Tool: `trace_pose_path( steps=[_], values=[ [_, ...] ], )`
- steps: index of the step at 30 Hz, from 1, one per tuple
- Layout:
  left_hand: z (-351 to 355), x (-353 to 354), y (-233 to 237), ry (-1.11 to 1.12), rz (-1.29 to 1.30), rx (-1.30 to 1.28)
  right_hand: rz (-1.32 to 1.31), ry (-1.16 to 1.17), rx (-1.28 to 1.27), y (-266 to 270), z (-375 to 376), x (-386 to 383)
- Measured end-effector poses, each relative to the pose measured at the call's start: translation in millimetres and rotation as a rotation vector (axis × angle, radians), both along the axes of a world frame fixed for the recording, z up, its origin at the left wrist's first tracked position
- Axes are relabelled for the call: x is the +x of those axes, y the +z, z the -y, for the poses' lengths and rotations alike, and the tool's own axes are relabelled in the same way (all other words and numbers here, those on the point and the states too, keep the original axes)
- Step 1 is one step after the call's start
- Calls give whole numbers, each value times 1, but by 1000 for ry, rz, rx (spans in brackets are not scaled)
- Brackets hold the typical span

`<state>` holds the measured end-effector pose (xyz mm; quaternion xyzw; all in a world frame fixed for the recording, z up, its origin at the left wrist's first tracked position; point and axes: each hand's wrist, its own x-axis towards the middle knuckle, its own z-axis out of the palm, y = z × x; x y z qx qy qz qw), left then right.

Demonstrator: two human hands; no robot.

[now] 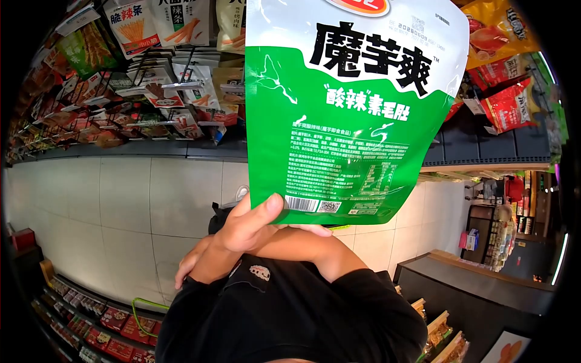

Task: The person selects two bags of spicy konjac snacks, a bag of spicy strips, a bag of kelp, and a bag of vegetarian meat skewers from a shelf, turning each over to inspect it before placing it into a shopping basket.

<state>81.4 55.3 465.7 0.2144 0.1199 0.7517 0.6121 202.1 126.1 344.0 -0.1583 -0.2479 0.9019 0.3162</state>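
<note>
My right hand (pixel 245 228) grips the bottom edge of a green and white snack pouch (pixel 345 121), thumb on the printed back near the barcode and fingers curled under it. The pouch is held upright, close to the camera, and covers much of the upper middle of the view. My right forearm in a black sleeve (pixel 339 284) reaches in from the lower right. My left hand (pixel 195 266) hangs just below and left of the right wrist, fingers loose and pointing down, with nothing in it.
Racks of hanging snack packets (pixel 151 78) fill the upper left, and red and yellow packets (pixel 502 78) hang at the upper right. Pale floor tiles (pixel 109 206) lie behind. A low shelf of goods (pixel 103 317) with a green wire handle (pixel 142 308) runs along the lower left. A dark counter (pixel 478 284) stands at right.
</note>
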Motion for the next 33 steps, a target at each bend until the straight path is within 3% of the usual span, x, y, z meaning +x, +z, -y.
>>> trace_pose_path(
  steps=[14, 24, 27, 33],
  values=[
    [1, -8, 6, 6, -1, 14, 5, 1, 11, 5, -4, 3],
    [13, -4, -12, -46, -33, -29, -68, 108, -107, -21, 68, -23],
    [26, -11, -28, 1, -163, -68, -77, 96, -105, -28, 54, -32],
    [26, -13, -30, 85, 16, -45, -154, -4, -50, -22, -43, -37]
  ],
)
